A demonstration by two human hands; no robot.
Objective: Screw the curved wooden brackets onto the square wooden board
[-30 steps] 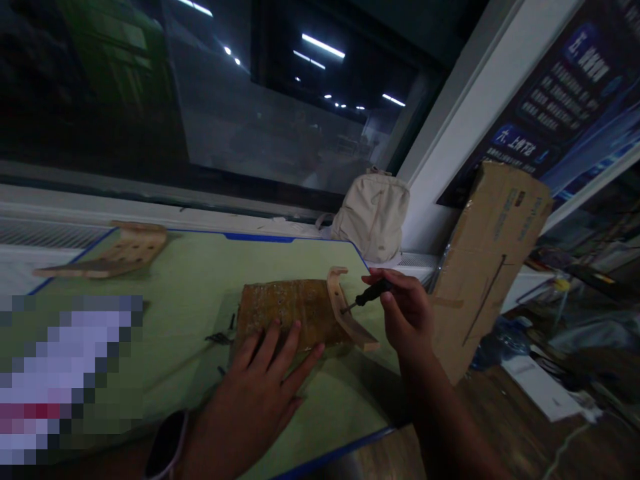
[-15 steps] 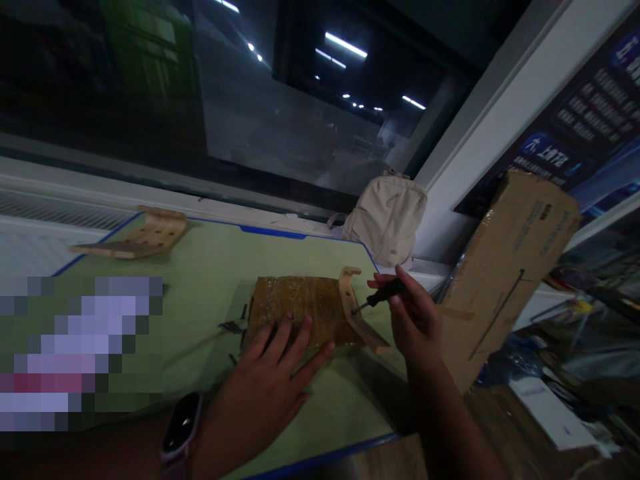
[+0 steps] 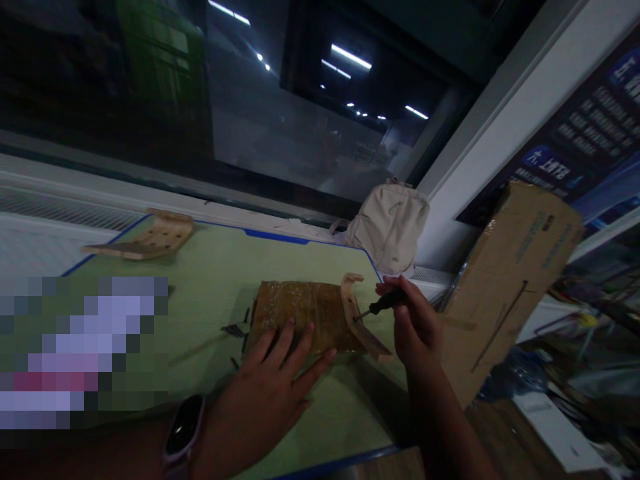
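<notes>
My left hand lies flat with fingers spread on a brown, tape-covered block on the table. Against the block's right side stands a curved wooden piece with holes in it. A black-handled screwdriver is in my right hand, its shaft pointing left and its tip at a hole in the curved wood. Whether a screw sits under the tip is too small to tell. Several dark screws lie left of the block, close to my left fingers.
Another curved wooden piece with holes lies at the table's far left. The yellow-green table has a blue edge. A beige backpack leans by the window, and a large cardboard box stands to the right. A blurred patch hides the left side.
The whole view has shifted slightly, so everything sits a little lower and further right. Both hands keep their places, with the screwdriver tip still at the curved wood.
</notes>
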